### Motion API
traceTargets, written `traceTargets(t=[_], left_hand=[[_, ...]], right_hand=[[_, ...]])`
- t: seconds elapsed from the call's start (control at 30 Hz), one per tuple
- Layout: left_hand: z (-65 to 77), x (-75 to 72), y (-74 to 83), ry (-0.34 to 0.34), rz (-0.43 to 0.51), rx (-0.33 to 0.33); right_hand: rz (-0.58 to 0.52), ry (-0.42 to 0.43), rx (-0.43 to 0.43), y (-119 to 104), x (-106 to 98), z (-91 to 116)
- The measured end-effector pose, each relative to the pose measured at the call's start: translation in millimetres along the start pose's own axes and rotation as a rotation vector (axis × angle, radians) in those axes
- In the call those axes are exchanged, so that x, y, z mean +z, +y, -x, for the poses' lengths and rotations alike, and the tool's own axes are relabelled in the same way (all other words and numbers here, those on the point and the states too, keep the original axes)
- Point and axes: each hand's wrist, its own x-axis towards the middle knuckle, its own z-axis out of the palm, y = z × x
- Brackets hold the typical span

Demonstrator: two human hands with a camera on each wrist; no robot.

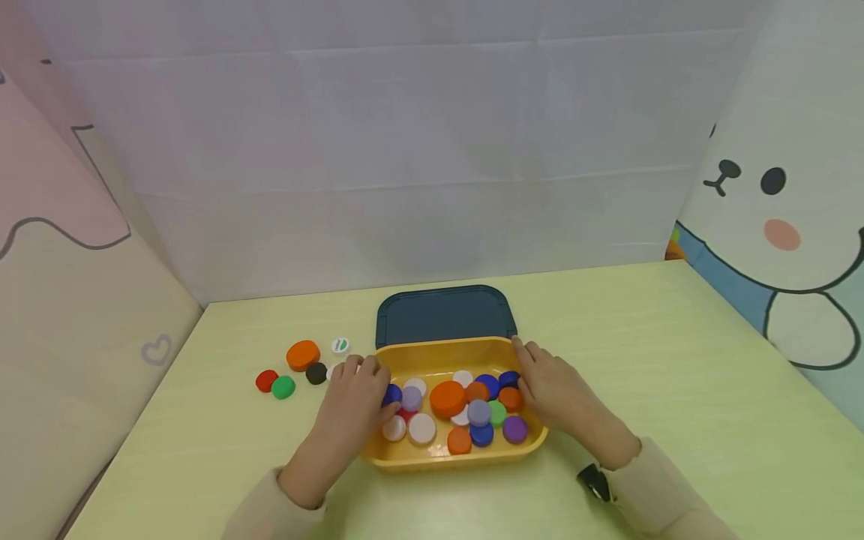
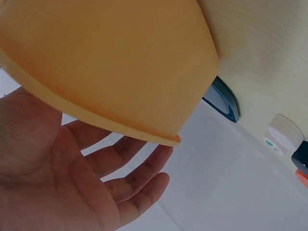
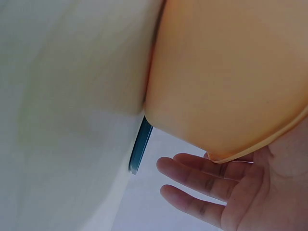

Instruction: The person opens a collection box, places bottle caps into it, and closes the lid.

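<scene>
A yellow plastic container [image 1: 459, 459] stands on the table with several bottle caps in it, among them a large orange cap [image 1: 448, 399] and a purple cap [image 1: 515, 429]. My left hand [image 1: 354, 397] holds its left rim, thumb on the inner side above the caps. On the opposite rim is my right hand [image 1: 556, 386], its index fingertip at the far corner. Both wrist views show the container's outer wall [image 2: 120, 62] and the fingers reaching past the rim; the thumbs are hidden there.
Behind the container lies a dark blue lid [image 1: 445, 315]. Left of it are loose caps: orange [image 1: 303, 355], red [image 1: 266, 380], green [image 1: 283, 387], black [image 1: 316, 373] and white [image 1: 340, 346]. A black object [image 1: 594, 481] shows by the right sleeve. A pale wall [image 1: 405, 225] borders the back.
</scene>
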Motion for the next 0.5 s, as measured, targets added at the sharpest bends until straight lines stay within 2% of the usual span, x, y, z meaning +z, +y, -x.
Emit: traceTargets(t=[0.2, 0.5], left_hand=[[1.0, 5.1, -0.1, -0.01, -0.046, 0.02], [1.9, 10.2, 1.1, 0.024, -0.078, 0.038]], right_hand=[[-0.004, -0.009, 0.003, 0.0, 0.4, -0.6], [-0.004, -0.019, 0.005, 0.5, 0.6, -1.1]])
